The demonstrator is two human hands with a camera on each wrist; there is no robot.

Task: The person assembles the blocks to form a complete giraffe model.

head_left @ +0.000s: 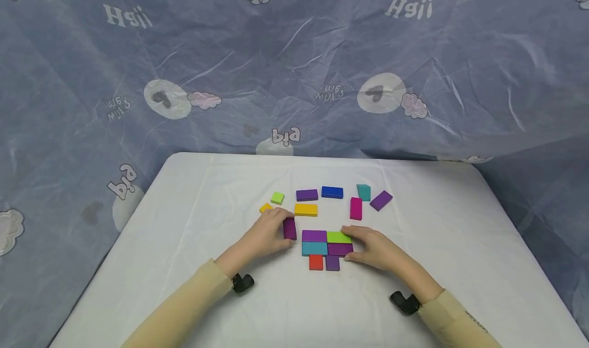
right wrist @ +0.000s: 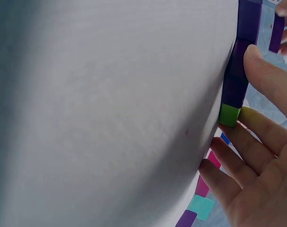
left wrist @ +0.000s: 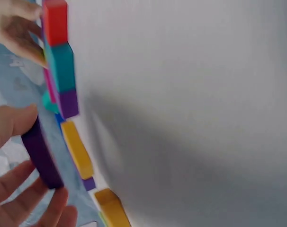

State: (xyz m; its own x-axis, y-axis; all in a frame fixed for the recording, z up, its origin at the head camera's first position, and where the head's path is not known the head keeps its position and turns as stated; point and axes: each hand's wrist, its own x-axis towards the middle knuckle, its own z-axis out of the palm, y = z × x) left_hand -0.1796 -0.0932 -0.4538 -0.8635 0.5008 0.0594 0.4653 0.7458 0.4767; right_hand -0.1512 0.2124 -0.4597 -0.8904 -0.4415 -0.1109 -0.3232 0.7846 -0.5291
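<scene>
My left hand (head_left: pixel 263 234) pinches a dark purple block (head_left: pixel 289 229) between thumb and fingertips, left of a flat arrangement of blocks. In the left wrist view that held block (left wrist: pixel 41 153) is tilted. The arrangement has a purple block (head_left: pixel 314 235) beside a lime block (head_left: pixel 338 237). Nearer lie a teal block (head_left: pixel 315 249) and a plum block (head_left: pixel 340 249), then a red block (head_left: pixel 316 262) and a small purple block (head_left: pixel 333 263). Along its right edge rests my right hand (head_left: pixel 377 248), its loosely extended fingers touching the lime block and its thumb at the plum one.
Behind the arrangement lie a yellow block (head_left: pixel 306 210), a purple block (head_left: pixel 307 195), a blue block (head_left: pixel 332 192), a magenta block (head_left: pixel 356 208), a teal piece (head_left: pixel 364 192) and another purple block (head_left: pixel 381 201). A lime piece (head_left: pixel 277 198) and yellow piece (head_left: pixel 265 207) are beyond my left hand.
</scene>
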